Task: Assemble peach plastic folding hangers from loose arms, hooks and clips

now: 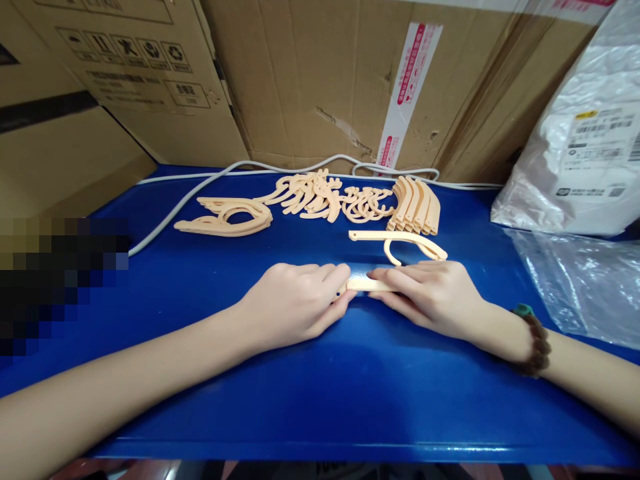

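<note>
My left hand and my right hand meet above the table, both closed on the same cream plastic hanger arm. Its middle shows between my fingertips, and a small hole is visible by the left thumb. The rest is hidden in my hands. Just behind my right hand is a partly joined folding hanger, with a straight arm and a curved hook. Its lower end is hidden behind my fingers, so I cannot tell whether it touches them.
Behind lie folded hangers, a heap of short curved parts, hook pieces and a row of hanger arms. A white cable crosses the blue table. Cardboard boxes, a white bag and clear plastic border it.
</note>
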